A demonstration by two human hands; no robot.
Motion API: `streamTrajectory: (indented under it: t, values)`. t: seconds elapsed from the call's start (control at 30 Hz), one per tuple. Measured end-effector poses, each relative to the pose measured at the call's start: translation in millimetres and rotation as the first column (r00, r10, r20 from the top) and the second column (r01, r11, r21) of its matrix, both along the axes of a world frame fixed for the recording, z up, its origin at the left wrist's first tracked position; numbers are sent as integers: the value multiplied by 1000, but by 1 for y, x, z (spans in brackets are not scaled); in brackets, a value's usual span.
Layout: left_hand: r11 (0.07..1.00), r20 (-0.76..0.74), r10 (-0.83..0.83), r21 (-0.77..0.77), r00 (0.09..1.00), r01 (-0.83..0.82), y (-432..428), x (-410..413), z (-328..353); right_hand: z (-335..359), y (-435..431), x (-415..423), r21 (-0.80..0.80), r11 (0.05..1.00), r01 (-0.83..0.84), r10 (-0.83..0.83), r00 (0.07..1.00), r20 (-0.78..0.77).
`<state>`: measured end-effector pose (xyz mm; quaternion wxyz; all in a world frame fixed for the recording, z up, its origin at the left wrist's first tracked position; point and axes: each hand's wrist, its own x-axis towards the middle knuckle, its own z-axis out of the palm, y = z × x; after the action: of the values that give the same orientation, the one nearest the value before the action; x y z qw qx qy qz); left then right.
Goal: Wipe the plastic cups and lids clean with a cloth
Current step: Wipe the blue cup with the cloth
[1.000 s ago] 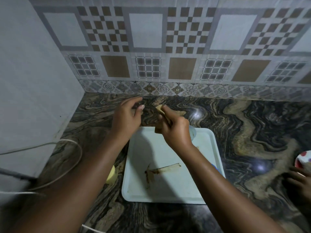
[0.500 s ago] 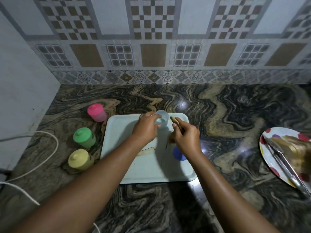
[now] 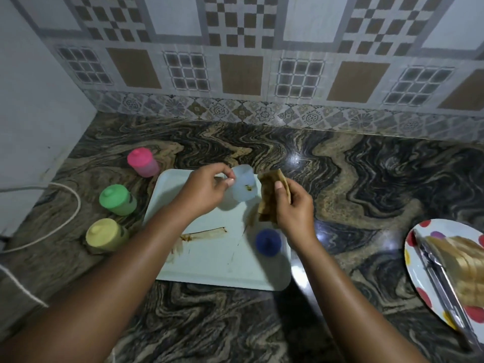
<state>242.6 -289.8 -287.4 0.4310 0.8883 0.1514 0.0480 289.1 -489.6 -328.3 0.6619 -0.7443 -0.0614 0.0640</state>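
Left hand (image 3: 207, 191) has its grip clamped on the clear blue cup (image 3: 243, 188), tilted above the tray (image 3: 209, 271) so its brown smear faces the stained cloth (image 3: 269, 197) — pinched in the right hand (image 3: 294, 205), likely to wipe next.

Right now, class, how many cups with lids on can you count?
3, in a column on the counter left of the tray: pink cup farthest, green cup in the middle, yellow cup nearest.

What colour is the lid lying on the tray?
Dark blue. The lid lies on the white tray, near the right hand, seen in the head view.
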Motion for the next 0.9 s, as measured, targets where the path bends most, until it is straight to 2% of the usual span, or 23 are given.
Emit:
streamTrajectory:
  t: [0.13,0.27,0.37,0.43,0.5,0.67,0.77,0.83,0.9]
  values:
    - [954,89,87,-293,992,-57,1,-31,43,49,22,-15,239,957,-162,170,985,-12]
    - [921,180,241,-351,954,-167,5,-61,80,75,33,-40,281,899,-337,343,939,26]
    - [909,181,253,-380,950,-170,17,-83,98,84,37,-57,246,866,-436,416,900,130]
    - [916,184,229,-372,956,-148,24,-96,109,87,41,-71,115,887,-448,419,884,206]
    - [926,204,193,-363,960,-110,31,-109,120,94,49,-85,65,899,-434,409,883,231]
    - [939,237,40,-341,971,45,48,-139,142,120,61,-112,178,899,-400,344,897,277]
    - [921,262,97,-388,960,13,52,-151,150,124,70,-126,132,895,-426,366,870,329]
    - [901,288,123,-433,950,15,49,-155,152,122,75,-132,65,914,-401,350,858,376]
    - [901,331,140,-433,933,18,44,-160,155,123,77,-137,67,926,-371,312,854,416]
